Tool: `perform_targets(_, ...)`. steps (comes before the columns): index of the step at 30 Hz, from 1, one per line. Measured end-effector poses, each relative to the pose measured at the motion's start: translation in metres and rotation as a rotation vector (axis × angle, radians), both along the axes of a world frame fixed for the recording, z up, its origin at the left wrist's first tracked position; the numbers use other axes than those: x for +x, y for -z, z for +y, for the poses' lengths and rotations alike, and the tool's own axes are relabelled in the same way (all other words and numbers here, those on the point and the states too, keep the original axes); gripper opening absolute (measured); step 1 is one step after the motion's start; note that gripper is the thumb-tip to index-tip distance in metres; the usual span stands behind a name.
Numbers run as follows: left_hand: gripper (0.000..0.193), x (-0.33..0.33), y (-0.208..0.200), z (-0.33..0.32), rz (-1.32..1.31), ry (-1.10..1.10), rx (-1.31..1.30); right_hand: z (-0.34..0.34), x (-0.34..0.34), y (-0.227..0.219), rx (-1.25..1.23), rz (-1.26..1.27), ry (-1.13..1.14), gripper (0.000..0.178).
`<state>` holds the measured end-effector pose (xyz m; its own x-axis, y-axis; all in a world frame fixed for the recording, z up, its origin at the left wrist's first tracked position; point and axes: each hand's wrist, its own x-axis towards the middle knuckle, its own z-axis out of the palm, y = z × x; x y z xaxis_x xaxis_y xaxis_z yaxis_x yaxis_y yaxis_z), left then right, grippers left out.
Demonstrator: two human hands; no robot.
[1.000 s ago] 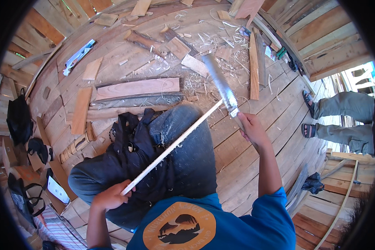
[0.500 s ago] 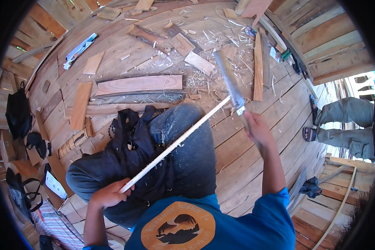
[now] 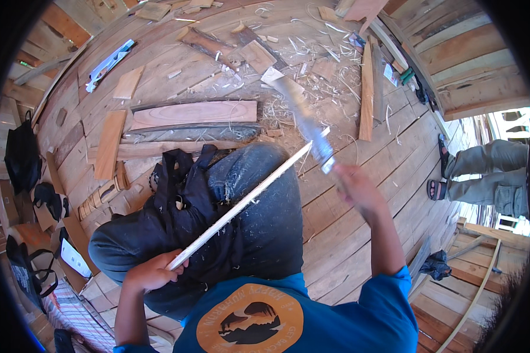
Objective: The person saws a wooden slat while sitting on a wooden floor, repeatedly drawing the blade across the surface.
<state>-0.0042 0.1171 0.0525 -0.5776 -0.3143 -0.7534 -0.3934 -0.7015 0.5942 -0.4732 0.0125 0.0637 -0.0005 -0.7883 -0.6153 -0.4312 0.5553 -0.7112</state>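
Observation:
My left hand (image 3: 155,270) is closed around the lower end of a long, thin pale wooden stick (image 3: 241,209). The stick slants up to the right across my dark trousers, with small shavings clinging to it. In my right hand (image 3: 357,187) is the handle of a long-bladed knife (image 3: 310,128), smeared by motion. Its blade crosses the far end of the stick; whether the edge touches the wood I cannot tell. Black cloth with straps (image 3: 185,176) lies over my lap.
Curly wood shavings (image 3: 277,112) litter the plank floor beyond my knees. Boards (image 3: 194,115) and loose wood pieces (image 3: 203,42) lie ahead. Black bags (image 3: 23,150) are along the left. At the right stands another person in grey-green trousers (image 3: 489,162) and sandals.
My right hand has swung the knife to the left, so its blade now crosses the stick's far end. My left hand keeps its hold on the stick.

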Motion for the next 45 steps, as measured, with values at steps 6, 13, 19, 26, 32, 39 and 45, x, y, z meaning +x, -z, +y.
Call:
perform_targets(6, 0.036, 0.008, 0.007, 0.005, -0.008, 0.024, 0.021, -0.003, 0.001, -0.006, 0.176, -0.13, -0.034, 0.042)
perform_targets(13, 0.031, 0.007, 0.007, 0.005, 0.03, -0.016, 0.021, 0.0, 0.015, 0.009, 0.187, -0.296, -0.074, 0.048)
perform_targets(19, 0.03, 0.007, 0.005, 0.007, -0.027, 0.022, -0.02, -0.004, -0.002, -0.004, -0.102, -0.114, 0.17, 0.045)
perform_targets(26, 0.03, 0.006, 0.006, 0.007, -0.009, -0.003, -0.042, 0.018, 0.043, -0.011, -0.026, 0.153, -0.07, 0.043)
perform_targets(32, 0.029, 0.004, 0.006, 0.009, -0.039, 0.035, -0.095, -0.008, 0.01, -0.013, -0.088, 0.151, 0.063, 0.042)
perform_targets(39, 0.029, 0.002, 0.0, 0.009, -0.068, 0.021, -0.079, -0.001, 0.018, -0.016, -0.081, 0.191, -0.127, 0.042)
perform_targets(45, 0.027, 0.002, 0.0, 0.005, -0.041, 0.023, -0.073, 0.02, 0.035, 0.01, -0.297, 0.251, -0.41, 0.046)
